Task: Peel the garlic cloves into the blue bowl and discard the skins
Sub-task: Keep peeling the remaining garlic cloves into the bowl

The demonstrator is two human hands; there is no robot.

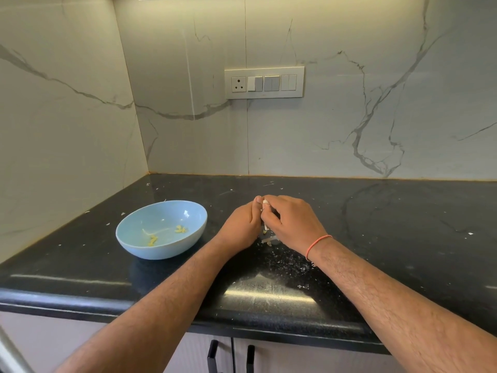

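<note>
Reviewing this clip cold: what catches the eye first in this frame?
The left hand and right hand meet mid-counter, pinching a small garlic clove between their fingertips. Left of them sits the blue bowl, holding a few yellowish bits. White skin flecks litter the black countertop below the hands.

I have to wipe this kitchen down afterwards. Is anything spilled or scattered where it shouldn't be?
Yes. Pale skin flakes are scattered over the black counter, thickest below the left hand and right hand, which pinch a garlic clove. A few lie near the blue bowl.
</note>
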